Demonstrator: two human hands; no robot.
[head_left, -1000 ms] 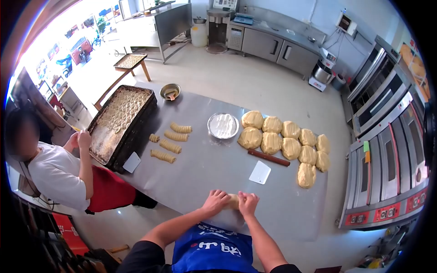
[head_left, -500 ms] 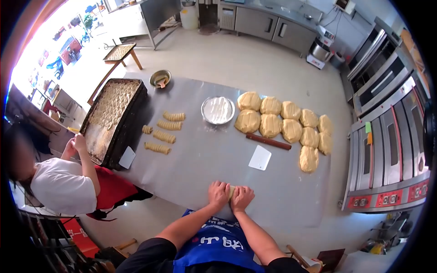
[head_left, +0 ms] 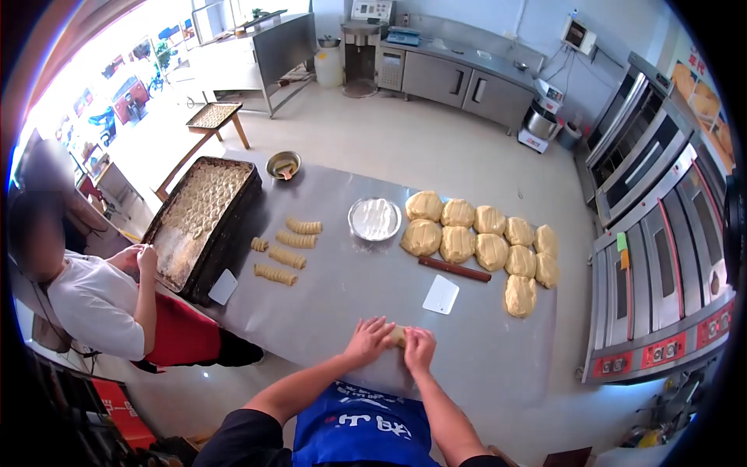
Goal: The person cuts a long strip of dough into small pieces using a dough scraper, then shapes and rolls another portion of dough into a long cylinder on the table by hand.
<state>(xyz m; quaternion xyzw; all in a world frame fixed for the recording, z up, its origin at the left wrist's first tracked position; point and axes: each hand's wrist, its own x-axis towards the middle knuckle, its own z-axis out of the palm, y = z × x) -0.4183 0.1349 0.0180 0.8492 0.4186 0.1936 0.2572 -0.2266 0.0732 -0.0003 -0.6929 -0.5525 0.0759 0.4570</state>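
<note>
Near the front edge of the steel table, a small piece of pale dough (head_left: 398, 336) sits between my two hands. The fingers of my left hand (head_left: 369, 342) reach over the dough's left end, fairly straight. My right hand (head_left: 419, 349) is closed around the other end with bent fingers. Part of the dough is hidden under both hands. A white scraper (head_left: 441, 295) lies just beyond them, and a brown rolling pin (head_left: 454, 269) rests behind it. Large dough lumps (head_left: 491, 252) stand in rows at the right.
Ridged dough rolls (head_left: 292, 258) lie left of a bowl of white flour (head_left: 374, 219). A dark baking tray (head_left: 253, 184) holds many small pieces; a second scraper (head_left: 223, 287) lies beside it. A metal bowl (head_left: 283, 166) stands behind. A co-worker (head_left: 105, 300) is at the tray. Ovens (head_left: 661, 272) line the right.
My left hand's fingers have straightened over the dough, while my right hand has turned and closed at its right end. The whole view has shifted with my head.
</note>
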